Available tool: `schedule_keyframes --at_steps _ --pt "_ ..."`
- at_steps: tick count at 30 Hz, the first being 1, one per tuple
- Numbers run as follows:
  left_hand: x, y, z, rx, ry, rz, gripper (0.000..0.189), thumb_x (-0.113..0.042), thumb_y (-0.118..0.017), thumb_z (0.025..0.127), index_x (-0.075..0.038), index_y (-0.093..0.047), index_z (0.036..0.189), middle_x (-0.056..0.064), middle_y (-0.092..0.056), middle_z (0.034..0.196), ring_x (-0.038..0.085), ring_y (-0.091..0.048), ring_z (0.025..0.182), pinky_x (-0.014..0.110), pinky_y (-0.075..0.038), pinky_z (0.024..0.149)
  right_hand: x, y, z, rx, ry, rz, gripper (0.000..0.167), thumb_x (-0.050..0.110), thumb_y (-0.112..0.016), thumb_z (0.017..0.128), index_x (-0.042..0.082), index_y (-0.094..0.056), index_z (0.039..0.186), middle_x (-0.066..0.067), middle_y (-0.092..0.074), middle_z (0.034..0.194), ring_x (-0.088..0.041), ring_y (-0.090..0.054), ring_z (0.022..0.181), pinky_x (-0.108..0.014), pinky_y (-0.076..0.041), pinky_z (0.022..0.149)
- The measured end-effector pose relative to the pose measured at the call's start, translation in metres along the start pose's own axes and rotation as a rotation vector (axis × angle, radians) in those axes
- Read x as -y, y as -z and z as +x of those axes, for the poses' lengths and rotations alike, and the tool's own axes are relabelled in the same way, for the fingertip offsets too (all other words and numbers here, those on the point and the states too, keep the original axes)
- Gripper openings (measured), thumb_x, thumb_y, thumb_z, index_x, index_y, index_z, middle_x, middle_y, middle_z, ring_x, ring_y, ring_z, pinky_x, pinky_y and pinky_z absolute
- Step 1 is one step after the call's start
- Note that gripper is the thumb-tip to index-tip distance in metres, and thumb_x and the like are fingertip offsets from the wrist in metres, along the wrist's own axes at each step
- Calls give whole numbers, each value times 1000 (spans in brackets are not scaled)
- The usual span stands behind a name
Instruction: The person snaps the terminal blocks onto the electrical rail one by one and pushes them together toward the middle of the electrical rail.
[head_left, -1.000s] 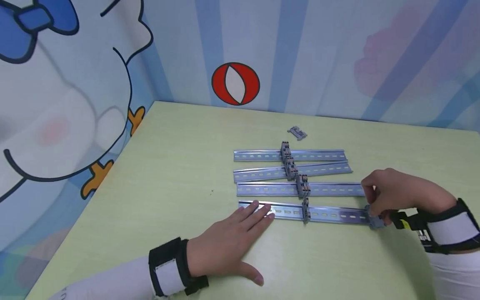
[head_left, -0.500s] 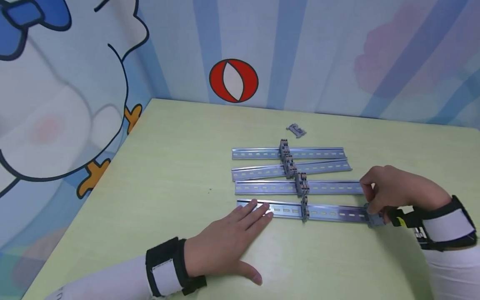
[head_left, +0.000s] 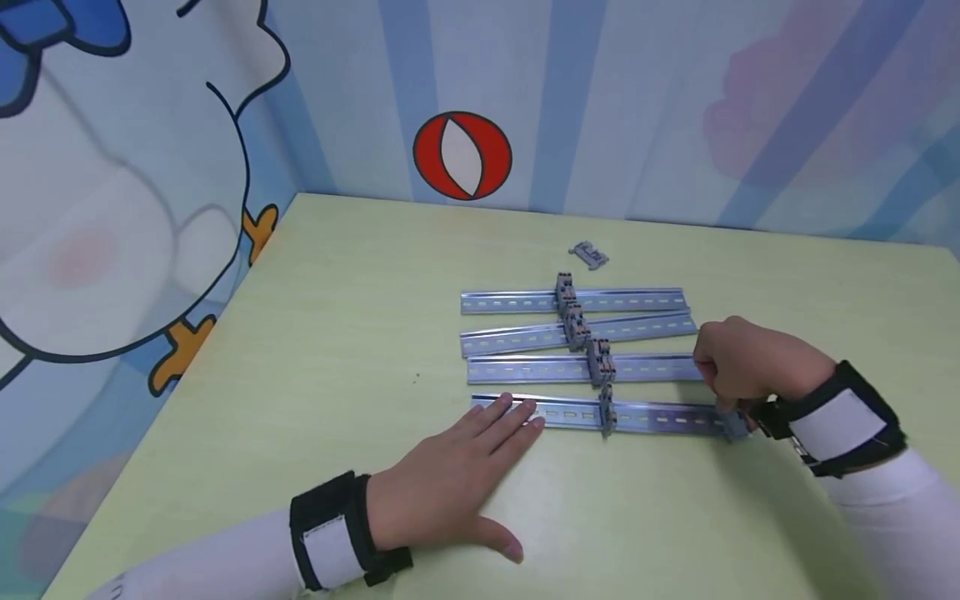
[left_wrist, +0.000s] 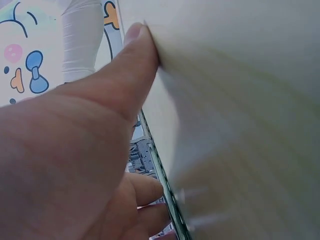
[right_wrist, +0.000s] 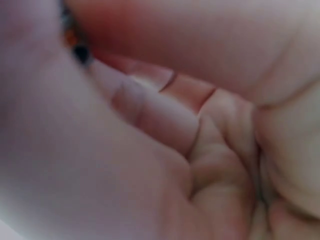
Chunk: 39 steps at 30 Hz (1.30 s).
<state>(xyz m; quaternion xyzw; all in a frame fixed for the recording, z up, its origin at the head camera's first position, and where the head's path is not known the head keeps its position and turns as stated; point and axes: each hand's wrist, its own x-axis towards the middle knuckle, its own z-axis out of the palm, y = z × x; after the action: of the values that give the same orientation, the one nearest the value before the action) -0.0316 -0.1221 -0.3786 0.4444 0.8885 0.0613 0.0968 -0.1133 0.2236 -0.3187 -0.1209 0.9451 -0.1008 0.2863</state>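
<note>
Nearest me lies a slotted metal DIN rail (head_left: 660, 419) with a thin grey terminal block (head_left: 607, 410) standing across its middle. My left hand (head_left: 457, 479) lies spread, its fingertips pressing on the rail's left end; in the left wrist view the thumb (left_wrist: 132, 55) stretches along the tabletop. At the rail's right end my right hand (head_left: 757, 358) pinches a grey terminal block (head_left: 735, 427), mostly covered by the hand. Curled fingers (right_wrist: 165, 120) fill the right wrist view, with a blurred sliver of the block (right_wrist: 72, 37) between them.
Behind lie several more DIN rails, including the third-row rail (head_left: 525, 369) and the farthest rail (head_left: 630, 300), each bearing grey terminal blocks (head_left: 600, 362). A loose terminal block (head_left: 589, 255) lies flat beyond them. A cartoon-printed wall (head_left: 480, 50) bounds the pale table (head_left: 337, 292).
My right hand has rolled over and shifted left, its wrist turning, and the pinched terminal block has shifted slightly left with it. The left hand stays on the rail.
</note>
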Motion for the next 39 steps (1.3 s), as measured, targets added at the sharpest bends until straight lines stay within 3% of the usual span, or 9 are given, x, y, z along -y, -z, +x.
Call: schedule_keyframes --at_steps 5,10,14,18,24,27,34,39 --pt "-1 -3 3 -1 -11 -4 115 -80 -54 74 -12 -12 158 5 -7 164 26 -4 151 40 -18 119 -9 -1 2 30 14 0 19 -9 -66 74 8 -60 66 -2 -60 64 -14 -61 49 -29 -49 50" --pt "-2 -6 7 13 -27 6 116 -80 -54 74 -12 -12 158 5 -7 164 26 -5 151 38 -17 119 -30 -13 -8 39 -37 158 11 7 -75 80 5 -63 79 -4 -63 70 -16 -64 53 -31 -53 54" --pt "-3 -5 9 24 -25 11 116 -80 -55 73 -13 -12 158 4 -6 164 25 -4 151 38 -17 119 -51 -18 -18 56 -26 330 30 24 -76 84 0 -68 100 -4 -69 81 -19 -69 67 -32 -58 63" --pt "-3 -4 7 22 -17 7 116 -80 -55 74 -13 -12 158 4 -6 164 25 -4 151 38 -17 119 -75 -13 -23 137 96 529 48 22 -72 88 -11 -58 122 -11 -73 89 -25 -72 82 -34 -59 72" --pt "-4 -6 4 9 -5 9 116 -81 -54 73 -13 -12 158 4 -7 164 25 -5 151 38 -18 119 -96 -12 -21 256 321 711 43 3 -62 93 -19 -47 126 -17 -73 93 -30 -71 88 -39 -58 77" --pt "-4 -6 4 8 -6 4 116 -81 -55 73 -13 -12 158 4 -6 164 25 -5 151 38 -17 119 -97 -16 -19 275 346 743 38 1 -60 93 -17 -48 125 -18 -72 93 -30 -70 89 -40 -58 78" --pt "-3 -2 2 18 8 22 116 -81 -53 73 -14 -11 158 3 -5 165 24 -4 151 37 -18 119 -77 -18 -13 222 231 740 42 5 -66 90 -15 -50 124 -21 -71 96 -31 -70 90 -38 -58 79" --pt "0 -2 2 6 11 10 117 -81 -54 73 -13 -11 158 4 -6 164 25 -4 151 38 -18 119 -61 -17 -11 163 220 696 48 8 -71 88 -17 -51 124 -19 -72 97 -28 -72 88 -37 -58 77"
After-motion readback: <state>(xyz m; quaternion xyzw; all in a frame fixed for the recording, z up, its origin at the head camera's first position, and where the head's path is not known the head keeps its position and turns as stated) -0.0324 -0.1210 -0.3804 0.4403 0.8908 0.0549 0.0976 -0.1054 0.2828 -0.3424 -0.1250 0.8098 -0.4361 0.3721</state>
